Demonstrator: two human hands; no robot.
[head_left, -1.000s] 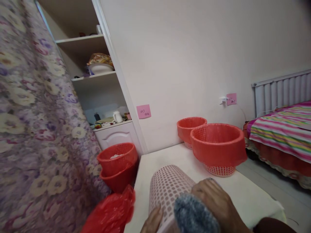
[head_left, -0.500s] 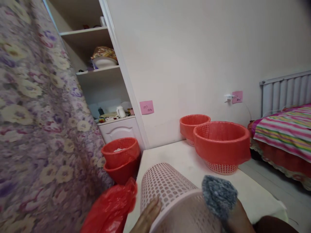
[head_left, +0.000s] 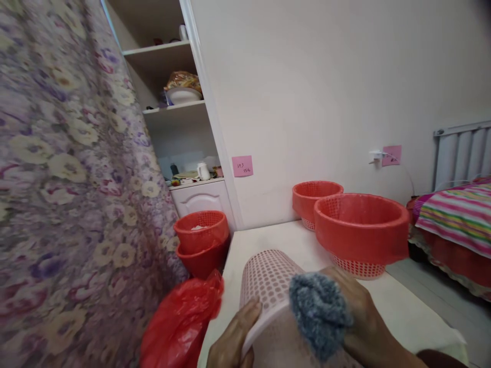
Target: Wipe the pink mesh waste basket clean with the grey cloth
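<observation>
A pink perforated plastic basket [head_left: 268, 278] lies on its side on the white table [head_left: 399, 312], its base pointing away from me. My left hand [head_left: 232, 340] grips its rim from the left. My right hand [head_left: 362, 322] presses a fuzzy blue-grey cloth [head_left: 318, 312] against the basket's upper right side. A crumpled red plastic bag [head_left: 180, 322] sits just left of the table edge, close to my left hand.
Two baskets lined with red bags [head_left: 360, 227] [head_left: 314, 197] stand on the table's far right. Two more red-lined baskets [head_left: 201, 240] are stacked on the floor by a white cabinet [head_left: 203, 199]. A floral curtain [head_left: 65, 194] hangs on the left, a striped bed [head_left: 456, 214] is on the right.
The cloth and my right hand have slid back up from the basket's rim onto its side. My left hand has closed further around the rim. The view has swung slightly left.
</observation>
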